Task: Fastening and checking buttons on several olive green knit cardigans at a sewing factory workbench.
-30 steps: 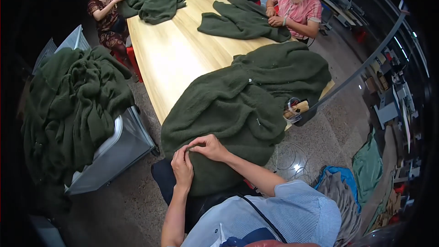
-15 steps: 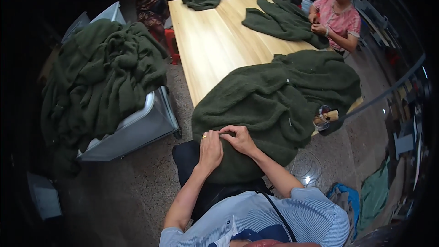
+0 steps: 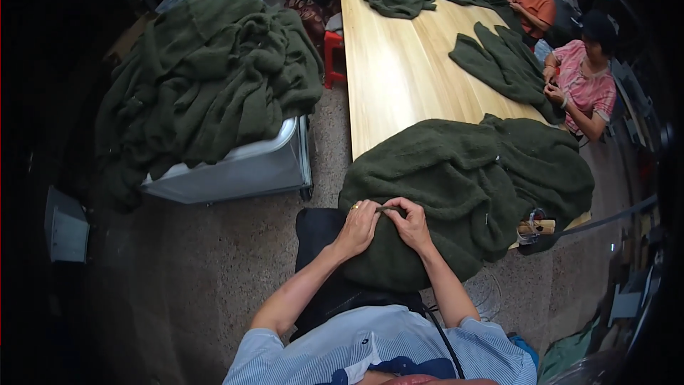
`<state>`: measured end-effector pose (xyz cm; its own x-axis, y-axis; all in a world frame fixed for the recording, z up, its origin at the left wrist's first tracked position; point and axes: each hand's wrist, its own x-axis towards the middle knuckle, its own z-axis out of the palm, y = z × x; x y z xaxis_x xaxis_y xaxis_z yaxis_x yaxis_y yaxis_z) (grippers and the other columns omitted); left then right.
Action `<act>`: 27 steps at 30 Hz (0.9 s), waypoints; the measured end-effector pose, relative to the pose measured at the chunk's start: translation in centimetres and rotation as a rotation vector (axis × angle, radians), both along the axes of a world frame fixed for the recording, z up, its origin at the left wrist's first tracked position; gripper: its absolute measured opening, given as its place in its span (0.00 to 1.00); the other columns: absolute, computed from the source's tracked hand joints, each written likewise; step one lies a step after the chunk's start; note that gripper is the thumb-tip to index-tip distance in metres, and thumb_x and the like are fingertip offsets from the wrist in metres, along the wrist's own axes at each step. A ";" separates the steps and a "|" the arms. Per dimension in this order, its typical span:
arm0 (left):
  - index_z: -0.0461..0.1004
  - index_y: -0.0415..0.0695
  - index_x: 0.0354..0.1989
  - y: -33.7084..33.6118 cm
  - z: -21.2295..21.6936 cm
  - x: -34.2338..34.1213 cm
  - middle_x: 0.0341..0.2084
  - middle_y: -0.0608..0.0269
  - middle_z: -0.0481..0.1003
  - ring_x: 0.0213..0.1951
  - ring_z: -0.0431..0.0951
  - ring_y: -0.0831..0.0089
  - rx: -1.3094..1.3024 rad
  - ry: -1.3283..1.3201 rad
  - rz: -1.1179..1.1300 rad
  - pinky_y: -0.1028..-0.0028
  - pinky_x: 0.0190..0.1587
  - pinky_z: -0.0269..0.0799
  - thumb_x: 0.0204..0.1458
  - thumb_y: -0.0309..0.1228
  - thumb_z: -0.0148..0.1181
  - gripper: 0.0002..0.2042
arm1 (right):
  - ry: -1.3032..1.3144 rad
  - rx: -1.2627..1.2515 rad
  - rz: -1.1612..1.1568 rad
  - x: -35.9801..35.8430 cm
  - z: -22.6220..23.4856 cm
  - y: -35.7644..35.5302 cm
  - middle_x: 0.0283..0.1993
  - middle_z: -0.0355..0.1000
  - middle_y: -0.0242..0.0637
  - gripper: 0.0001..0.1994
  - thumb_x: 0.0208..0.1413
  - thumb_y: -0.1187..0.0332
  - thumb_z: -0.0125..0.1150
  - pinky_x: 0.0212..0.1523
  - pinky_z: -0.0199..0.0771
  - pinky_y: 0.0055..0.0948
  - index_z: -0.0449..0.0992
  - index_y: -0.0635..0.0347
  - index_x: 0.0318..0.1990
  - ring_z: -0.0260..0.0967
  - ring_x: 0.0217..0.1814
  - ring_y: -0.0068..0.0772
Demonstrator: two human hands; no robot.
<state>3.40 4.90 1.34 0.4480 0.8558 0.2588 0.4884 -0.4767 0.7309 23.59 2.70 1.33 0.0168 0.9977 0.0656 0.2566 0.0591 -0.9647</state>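
Observation:
A dark green knitted garment [image 3: 449, 171] lies bunched over the near end of the wooden table and hangs down onto my lap. At its near left part, my left hand [image 3: 358, 228] pinches a bit of the fabric; a ring shows on one finger. Close beside it, my right hand [image 3: 409, 225] pinches the same fold between thumb and forefinger. A short raised strip of the green knit shows between the two sets of fingertips. Whether a small tool or thread is in the fingers, I cannot make out.
Left of the table [image 3: 385, 93] stands a grey wheeled bin [image 3: 242, 175] heaped with green garments [image 3: 206, 78]. A small clear container [image 3: 531, 228] with a wooden piece sits at the table's right edge. Several people work along the table, one in a pink top [image 3: 584, 85]. A red stool [image 3: 333, 57] stands beyond the bin.
The view has swung left, so the table and people appear farther right. Both hands keep their pinch on the garment, with the strip between them now showing more clearly.

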 end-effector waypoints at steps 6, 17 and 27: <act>0.77 0.35 0.54 1.8 -0.6 -1.0 0.46 0.41 0.77 0.51 0.77 0.39 0.056 -0.124 -0.070 0.51 0.57 0.72 0.71 0.23 0.57 0.08 | -0.009 0.047 0.072 0.1 0.6 2.1 0.45 0.86 0.38 0.06 0.68 0.75 0.69 0.59 0.80 0.31 0.85 0.69 0.47 0.82 0.50 0.28; 0.77 0.35 0.54 1.2 -2.0 -2.0 0.47 0.44 0.79 0.54 0.80 0.43 -0.153 -0.174 -0.053 0.52 0.61 0.73 0.74 0.26 0.56 0.09 | -0.044 0.027 0.153 0.0 -1.1 1.8 0.46 0.85 0.40 0.07 0.65 0.77 0.72 0.53 0.80 0.32 0.87 0.68 0.48 0.83 0.49 0.32; 0.77 0.33 0.52 0.4 -3.2 -0.5 0.43 0.45 0.77 0.48 0.78 0.44 0.099 -0.115 0.036 0.51 0.54 0.72 0.70 0.21 0.57 0.07 | -0.027 -0.028 0.161 0.7 -1.6 2.0 0.45 0.85 0.33 0.06 0.67 0.76 0.73 0.54 0.78 0.28 0.88 0.66 0.48 0.80 0.49 0.23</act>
